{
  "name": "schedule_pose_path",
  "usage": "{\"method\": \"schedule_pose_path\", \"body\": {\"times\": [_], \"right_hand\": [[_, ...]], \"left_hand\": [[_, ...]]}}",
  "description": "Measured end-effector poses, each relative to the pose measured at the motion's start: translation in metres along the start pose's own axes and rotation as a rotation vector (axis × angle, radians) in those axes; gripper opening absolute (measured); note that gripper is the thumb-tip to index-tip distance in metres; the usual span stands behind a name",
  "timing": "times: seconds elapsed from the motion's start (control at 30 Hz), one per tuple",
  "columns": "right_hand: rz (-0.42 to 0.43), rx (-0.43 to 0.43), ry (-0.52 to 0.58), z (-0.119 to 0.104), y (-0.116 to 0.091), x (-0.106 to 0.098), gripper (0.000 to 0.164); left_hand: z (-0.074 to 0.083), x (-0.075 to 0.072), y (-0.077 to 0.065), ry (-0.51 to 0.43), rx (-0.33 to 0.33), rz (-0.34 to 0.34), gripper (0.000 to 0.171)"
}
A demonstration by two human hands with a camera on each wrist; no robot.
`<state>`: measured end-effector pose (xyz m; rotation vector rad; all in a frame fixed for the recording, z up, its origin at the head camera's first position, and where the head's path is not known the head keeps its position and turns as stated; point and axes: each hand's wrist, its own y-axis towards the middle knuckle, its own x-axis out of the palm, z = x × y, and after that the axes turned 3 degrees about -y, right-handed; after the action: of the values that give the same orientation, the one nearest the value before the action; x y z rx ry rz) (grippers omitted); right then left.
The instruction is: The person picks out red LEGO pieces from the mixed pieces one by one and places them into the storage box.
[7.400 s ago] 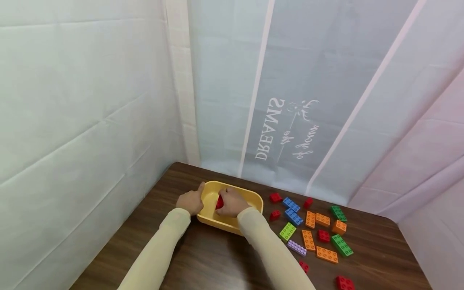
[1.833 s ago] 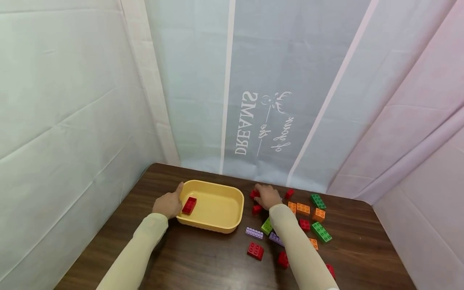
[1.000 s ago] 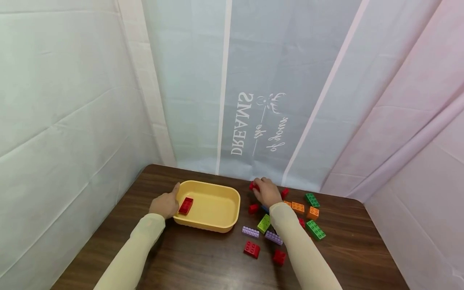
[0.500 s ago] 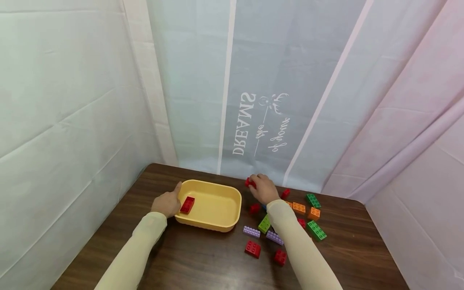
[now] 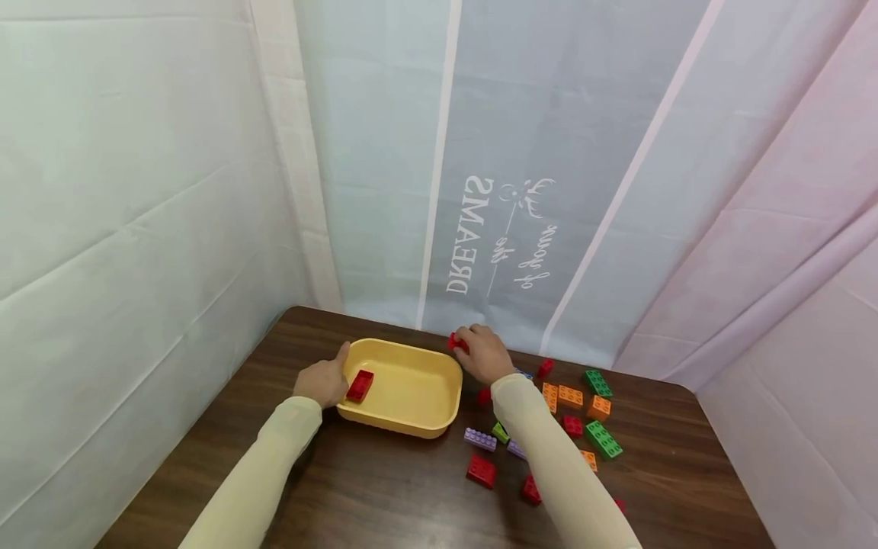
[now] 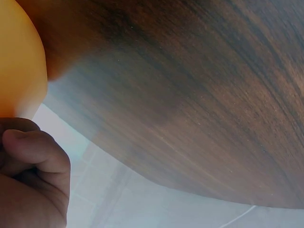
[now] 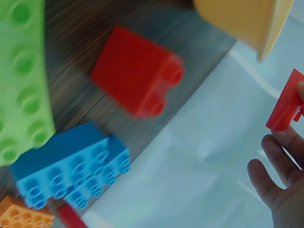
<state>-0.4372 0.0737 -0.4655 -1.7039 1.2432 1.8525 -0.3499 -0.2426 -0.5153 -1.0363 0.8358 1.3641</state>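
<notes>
In the head view a yellow plastic tray (image 5: 394, 422) stands on the dark wood table, with a red toy brick (image 5: 360, 386) lying at its left end. My left hand (image 5: 322, 383) holds the tray's left edge. The left wrist view catches its curled fingers (image 6: 40, 149) right at the yellow wall (image 6: 21, 61). Just past the tray's far right corner, my right hand (image 5: 485, 354) pinches another red toy brick (image 5: 454, 342). Seen from the right wrist, this brick (image 7: 285, 105) is up between thumb and fingers, while the other fingers spread loosely.
Right of the tray lie several bricks: a red one (image 7: 130, 71), blue ones (image 7: 71, 161), lime (image 7: 23, 80), purple (image 5: 480, 439), orange (image 5: 600, 407) and green (image 5: 604, 439). Another red brick (image 5: 482, 471) lies nearer the front. A printed curtain (image 5: 384, 229) hangs behind the table.
Earlier my right hand was inside the tray with a red brick, now lying there. It has since gripped another red brick right of the tray and moved it left. My left hand stays at the tray.
</notes>
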Motion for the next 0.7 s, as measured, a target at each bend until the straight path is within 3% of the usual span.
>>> {"method": "schedule_pose_path", "body": {"times": [0.33,0.7], "right_hand": [[-0.073,0.007,0.052,-0.03,0.016,0.007,0.022],[-0.073,-0.05,0.071,-0.05,0.025,0.018,0.02]], "left_hand": [[0.001,0.002,0.0,-0.015,0.011,0.008,0.071],[-0.001,0.003,0.0,-0.006,0.005,0.017,0.071]]}}
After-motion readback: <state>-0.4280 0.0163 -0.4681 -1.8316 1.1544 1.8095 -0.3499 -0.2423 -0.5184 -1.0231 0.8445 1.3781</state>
